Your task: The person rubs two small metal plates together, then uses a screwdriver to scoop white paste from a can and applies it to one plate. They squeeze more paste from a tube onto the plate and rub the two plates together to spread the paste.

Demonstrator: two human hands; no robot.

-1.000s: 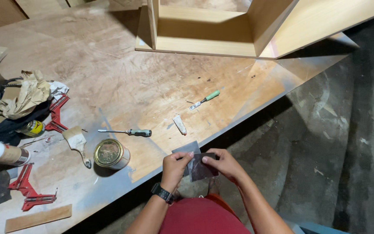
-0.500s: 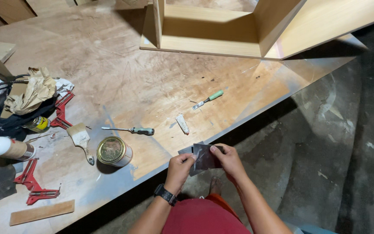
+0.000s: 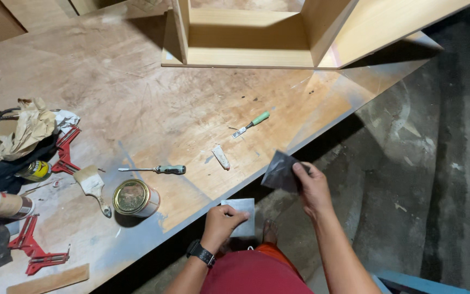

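While both hands worked just off the near edge of the bench (image 3: 153, 103), the sheet material was in two separate pieces. The left hand (image 3: 221, 222) was closed with thumb and fingers pinched on a pale grey square piece (image 3: 241, 216), held below the bench's near edge, above the floor. The right hand (image 3: 312, 188) was closed in a pinch grip on a darker grey piece (image 3: 280, 170), raised beside the near edge and well apart from the pale one. Judged from this, the pieces had been parted, and neither had yet been applied to any surface.

The remaining tools lay untouched on the bench. A green-handled tool (image 3: 252, 124) and a small pale scrap (image 3: 221, 157) lay toward the near edge, with a screwdriver (image 3: 156, 170) to their left. A round tin (image 3: 135, 198) with its lid on stood near the near edge, with a paintbrush (image 3: 93, 186) just beside it. Red clamps (image 3: 32, 249) lay toward the left end. A wooden cabinet frame (image 3: 246, 35) stood at the far edge; whether any of its faces had been worked could not be determined.
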